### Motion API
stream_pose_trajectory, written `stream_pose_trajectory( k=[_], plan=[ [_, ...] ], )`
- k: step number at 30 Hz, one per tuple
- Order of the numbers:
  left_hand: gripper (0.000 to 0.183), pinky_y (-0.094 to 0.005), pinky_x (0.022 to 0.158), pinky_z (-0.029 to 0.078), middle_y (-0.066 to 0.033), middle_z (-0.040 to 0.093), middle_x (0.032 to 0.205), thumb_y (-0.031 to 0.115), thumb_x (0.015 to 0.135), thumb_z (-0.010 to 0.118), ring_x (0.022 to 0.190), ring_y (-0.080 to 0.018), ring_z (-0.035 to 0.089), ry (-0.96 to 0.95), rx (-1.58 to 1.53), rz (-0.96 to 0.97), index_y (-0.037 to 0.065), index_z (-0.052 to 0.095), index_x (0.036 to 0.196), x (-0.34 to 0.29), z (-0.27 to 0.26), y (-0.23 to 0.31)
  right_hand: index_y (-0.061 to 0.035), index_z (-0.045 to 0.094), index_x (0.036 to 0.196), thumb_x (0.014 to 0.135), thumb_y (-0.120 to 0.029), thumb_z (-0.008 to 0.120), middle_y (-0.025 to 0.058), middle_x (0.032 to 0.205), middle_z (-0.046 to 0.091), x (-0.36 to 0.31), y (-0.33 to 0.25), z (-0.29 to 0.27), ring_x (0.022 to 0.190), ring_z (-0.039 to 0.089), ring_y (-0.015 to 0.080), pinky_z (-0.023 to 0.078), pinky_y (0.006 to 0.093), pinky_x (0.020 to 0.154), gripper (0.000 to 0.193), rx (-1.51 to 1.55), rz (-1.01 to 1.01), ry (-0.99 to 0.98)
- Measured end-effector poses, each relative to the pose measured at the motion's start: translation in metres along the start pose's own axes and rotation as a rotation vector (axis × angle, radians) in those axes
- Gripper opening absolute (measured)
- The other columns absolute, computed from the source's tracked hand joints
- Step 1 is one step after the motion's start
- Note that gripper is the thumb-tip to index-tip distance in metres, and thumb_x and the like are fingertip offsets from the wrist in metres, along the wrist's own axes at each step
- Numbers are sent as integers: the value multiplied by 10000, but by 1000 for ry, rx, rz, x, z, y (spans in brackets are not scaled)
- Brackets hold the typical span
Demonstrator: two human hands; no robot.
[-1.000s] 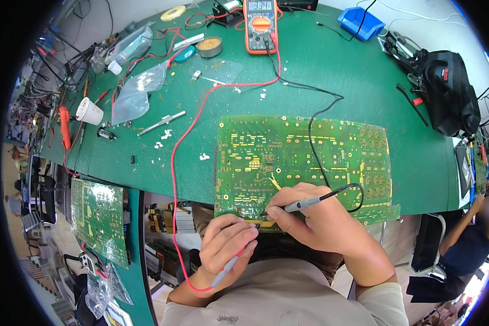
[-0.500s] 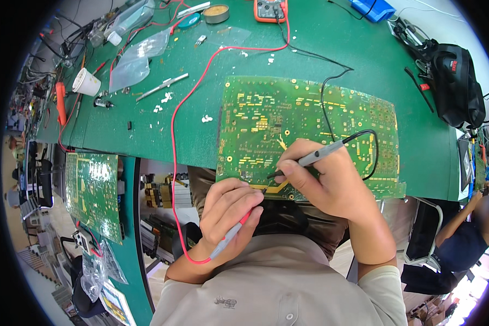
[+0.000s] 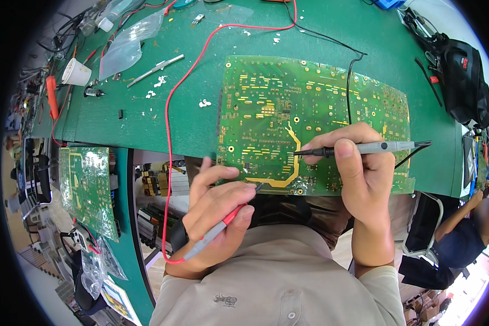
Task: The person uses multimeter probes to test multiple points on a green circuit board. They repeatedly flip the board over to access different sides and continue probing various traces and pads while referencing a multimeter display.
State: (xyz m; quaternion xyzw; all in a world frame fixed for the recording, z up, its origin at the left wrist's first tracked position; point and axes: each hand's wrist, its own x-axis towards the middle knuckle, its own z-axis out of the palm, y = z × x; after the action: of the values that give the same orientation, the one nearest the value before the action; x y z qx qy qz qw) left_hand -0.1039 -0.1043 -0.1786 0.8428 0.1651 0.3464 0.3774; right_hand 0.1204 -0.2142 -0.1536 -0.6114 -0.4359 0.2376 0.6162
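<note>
A large green circuit board [image 3: 331, 108] lies on the green bench, its near edge above my lap. My left hand [image 3: 217, 209] grips a red-and-grey test probe [image 3: 214, 232] like a pen, its tip at the board's near edge by a broad gold trace. In my right hand [image 3: 364, 174] is a black-and-grey test probe [image 3: 358, 148], held nearly level. Its dark tip points left beside the vertical part of that gold trace; whether it touches the board I cannot tell. A red lead [image 3: 169, 136] and a black lead [image 3: 349, 87] run from the probes toward the far side.
A second circuit board [image 3: 87, 190] lies on the left bench. Farther back are metal tweezers [image 3: 156, 70], a white paper cup [image 3: 76, 73], clear plastic bags [image 3: 130, 49] and white scraps. A black bag [image 3: 464, 81] stands at right. Another person [image 3: 464, 239] sits beyond it.
My right hand has moved right and up the board, its probe turning more level. My left hand has shifted slightly left and down. The view has tilted, and the multimeter has mostly left it.
</note>
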Motion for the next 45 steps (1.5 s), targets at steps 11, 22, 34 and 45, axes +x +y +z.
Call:
stream_pose_trajectory(
  k=[11, 22, 34, 45],
  plan=[
    [316, -622, 1203, 310, -88, 759, 1084, 7, 864, 773, 1114, -342, 680, -30, 0, 51, 54, 719, 1171, 9, 12, -10, 73, 684, 944, 1042, -87, 637, 112, 864, 700, 4, 12, 8, 768, 756, 204, 567, 303, 654, 193, -4, 41, -65],
    [369, -625, 1213, 282, -89, 770, 1064, -18, 797, 803, 1089, -328, 680, -9, 14, 41, 48, 732, 1153, 10, 17, -10, 66, 682, 1025, 1079, -135, 579, 149, 964, 735, 10, 0, 1, 838, 731, 203, 571, 306, 755, 233, -94, 122, -214],
    [406, -637, 1195, 285, -80, 776, 1080, -10, 763, 821, 1069, -313, 670, -34, 86, 46, 68, 742, 1153, 10, 20, -9, 48, 714, 978, 1060, -127, 618, 114, 941, 733, 15, 0, -1, 820, 711, 173, 533, 286, 712, 215, -131, 92, -228],
    [338, -662, 1190, 289, -83, 776, 1072, 50, 814, 821, 1080, -316, 672, -13, 114, 74, 81, 746, 1142, 8, 22, -10, 43, 713, 960, 1038, -108, 639, 120, 916, 737, 18, -1, -2, 822, 706, 177, 534, 292, 716, 185, -149, 98, -243]
  ],
)
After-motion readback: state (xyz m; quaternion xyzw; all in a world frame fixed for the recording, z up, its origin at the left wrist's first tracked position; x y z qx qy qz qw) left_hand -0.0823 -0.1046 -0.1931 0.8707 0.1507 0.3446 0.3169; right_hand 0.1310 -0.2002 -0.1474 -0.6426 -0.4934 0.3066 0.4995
